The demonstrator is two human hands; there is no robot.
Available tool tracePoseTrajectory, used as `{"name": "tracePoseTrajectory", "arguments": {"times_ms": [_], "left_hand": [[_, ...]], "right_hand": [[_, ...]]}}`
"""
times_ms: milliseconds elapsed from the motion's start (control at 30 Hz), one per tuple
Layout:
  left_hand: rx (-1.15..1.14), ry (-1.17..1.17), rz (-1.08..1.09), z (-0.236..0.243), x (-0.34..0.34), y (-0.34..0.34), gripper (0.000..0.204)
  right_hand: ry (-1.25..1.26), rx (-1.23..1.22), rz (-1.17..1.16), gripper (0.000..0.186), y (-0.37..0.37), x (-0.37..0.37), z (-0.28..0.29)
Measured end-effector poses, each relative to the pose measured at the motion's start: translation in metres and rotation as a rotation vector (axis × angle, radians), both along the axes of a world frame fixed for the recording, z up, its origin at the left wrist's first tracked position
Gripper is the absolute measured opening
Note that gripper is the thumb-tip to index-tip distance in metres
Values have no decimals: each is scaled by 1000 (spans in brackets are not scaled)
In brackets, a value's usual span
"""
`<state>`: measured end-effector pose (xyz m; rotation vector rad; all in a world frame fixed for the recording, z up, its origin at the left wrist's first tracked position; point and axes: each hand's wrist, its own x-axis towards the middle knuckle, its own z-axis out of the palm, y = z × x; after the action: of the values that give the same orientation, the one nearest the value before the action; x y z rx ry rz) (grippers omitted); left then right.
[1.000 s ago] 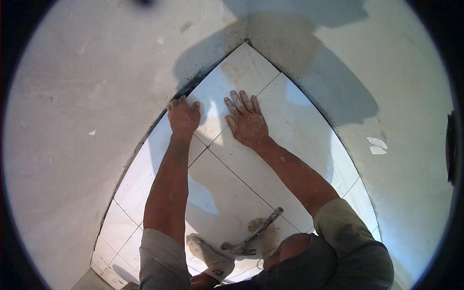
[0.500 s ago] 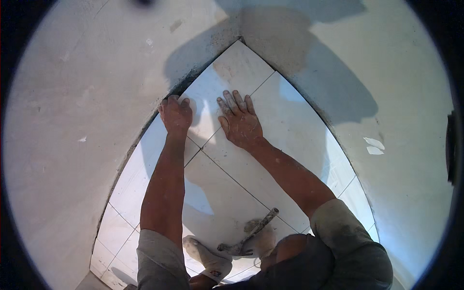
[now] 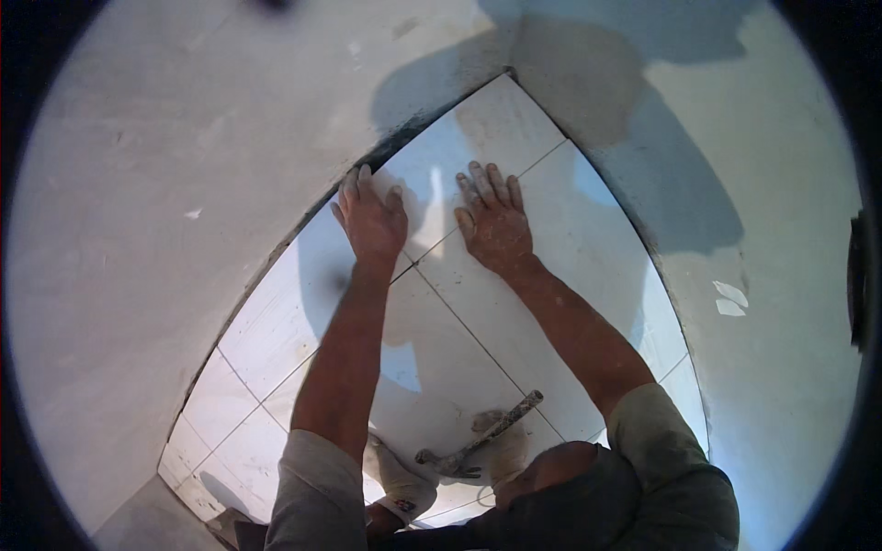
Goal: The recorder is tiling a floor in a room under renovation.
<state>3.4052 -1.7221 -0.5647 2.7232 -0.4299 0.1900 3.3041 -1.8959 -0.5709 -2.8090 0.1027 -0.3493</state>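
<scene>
Tiled floor at a room corner, seen from the wearer's head; positions are given relative to the corner tile (image 3: 441,151), a white tile whose far point lies at the meeting of two walls. The left hand (image 3: 375,219) rests over the left end of the corner tile, its fingers unclenched and extended, their tips at the edge beside a dark gap (image 3: 401,140); whether they press into this gap cannot be told. The right hand (image 3: 499,230) lies palm down and spread, grasping nothing: its longer fingers rest on the corner tile, while the palm crosses the joint onto the right-hand tile (image 3: 588,248) adjoining it.

A near tile (image 3: 450,344) meets the corner tile at its nearest point, where the joints cross. A left-hand tile (image 3: 276,308) lies left of the corner tile and nearer the wearer. A hammer (image 3: 487,443) with a stained handle lies well apart from the corner tile, toward the wearer, close to a pale-covered foot (image 3: 400,482). The left wall (image 3: 211,165) rises beyond the dark gap; the right wall (image 3: 781,202), right of the corner tile, carries a shadow (image 3: 680,184) and two white patches (image 3: 730,298).
</scene>
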Motion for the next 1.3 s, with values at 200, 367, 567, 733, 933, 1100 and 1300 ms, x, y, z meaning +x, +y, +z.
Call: {"name": "tracePoseTrajectory", "arguments": {"times_ms": [200,367,567,733,933,1100,1300], "left_hand": [[127,258,115,11,-88,13,72],[62,308,-3,9,-116,15,63],[2,185,-65,-3,-130,12,68],[54,209,15,-2,-130,14,66],[142,227,23,-4,-131,5,65],[127,188,17,-3,-132,7,64],[124,241,14,-1,-131,9,64]], "right_hand": [[-178,134,183,51,18,37,8],[-99,58,384,52,52,82,15],[103,21,395,46,80,107,12],[88,-43,395,41,93,118,12],[36,-40,332,34,91,128,2],[-59,24,342,28,91,127,1],[-167,-3,373,27,93,131,-6]]}}
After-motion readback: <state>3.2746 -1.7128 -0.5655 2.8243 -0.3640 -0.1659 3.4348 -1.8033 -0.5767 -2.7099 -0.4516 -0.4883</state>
